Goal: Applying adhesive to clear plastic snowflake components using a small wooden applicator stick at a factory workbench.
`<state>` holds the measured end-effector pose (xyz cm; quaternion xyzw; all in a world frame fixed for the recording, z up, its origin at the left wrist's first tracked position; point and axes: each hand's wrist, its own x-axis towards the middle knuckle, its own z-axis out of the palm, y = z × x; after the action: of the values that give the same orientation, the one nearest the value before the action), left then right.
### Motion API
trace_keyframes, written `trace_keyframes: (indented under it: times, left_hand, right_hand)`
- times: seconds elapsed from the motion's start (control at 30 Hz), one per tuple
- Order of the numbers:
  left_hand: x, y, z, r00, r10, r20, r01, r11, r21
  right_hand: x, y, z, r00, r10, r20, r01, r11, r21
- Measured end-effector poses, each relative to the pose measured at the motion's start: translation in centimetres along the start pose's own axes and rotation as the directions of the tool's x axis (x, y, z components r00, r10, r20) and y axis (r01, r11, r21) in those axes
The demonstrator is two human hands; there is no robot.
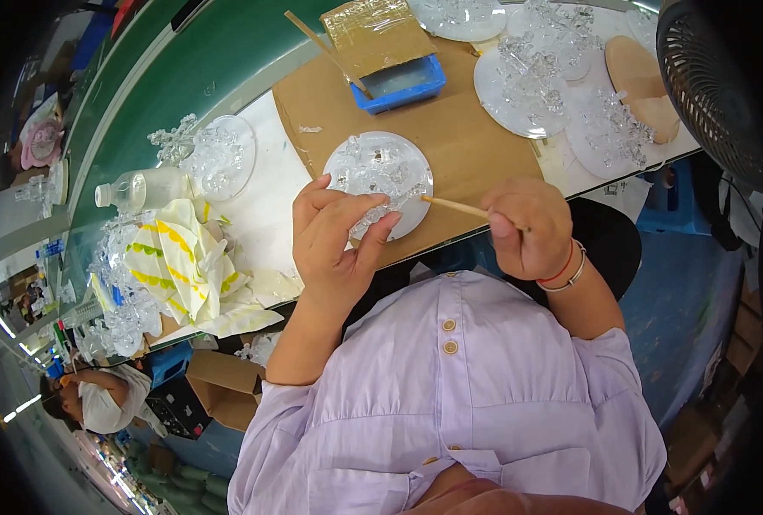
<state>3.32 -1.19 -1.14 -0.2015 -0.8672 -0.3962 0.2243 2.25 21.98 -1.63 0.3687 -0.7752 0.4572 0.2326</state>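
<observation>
On the left part of a brown cardboard sheet (480,167), one round white disc (411,221), heaped with clear pieces (373,176) too tangled to count. Over its near side, left hand (330,240), thumb and forefinger close together at the clear pieces; clamped on one or merely touching, cannot tell. Right of the disc, right hand (531,227), fingers (506,245) clamped on one thin wooden stick (457,205), tip at the disc's right edge.

Farther out, at least five more white discs (488,81), one leftward, the rest toward the upper right, several bearing similar pieces. Also two beige ovals (634,69), one blue tray (407,99) under one taped cardboard piece (377,39), one wooden strip (314,41) slanting down to the tray, one clear bottle (145,190), one crumpled patterned wrapping (180,257).

Small dark print on a pale sheet (621,190) at the right.

Beneath everything, a pale surface (265,202), edged beyond by a green band (227,60). Around, one dark fan (716,94) at right, blue floor (673,300), one open carton (223,386) and one other person (107,399) at lower left
</observation>
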Motion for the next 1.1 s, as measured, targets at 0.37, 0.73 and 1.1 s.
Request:
trace_keyframes:
  times: [0.37, 0.73, 1.1]
  left_hand:
    - [0.1, -1.8, -4.2, 0.949, -0.068, 0.309, 0.112, 0.986, -0.127]
    - [1.0, -1.7, -4.5, 0.93, -0.033, 0.365, 0.088, 0.987, -0.134]
    - [-0.6, -0.1, -1.1, 0.998, -0.033, 0.045, 0.029, 0.996, 0.089]
  right_hand:
    - [-0.1, -1.1, 0.0, 1.0, -0.022, 0.016, 0.022, 1.0, -0.019]
    - [0.1, -1.6, -0.1, 0.999, -0.029, 0.027, 0.03, 0.999, -0.034]
    - [5.9, 0.8, -2.9, 0.954, 0.095, -0.285, -0.173, 0.95, -0.262]
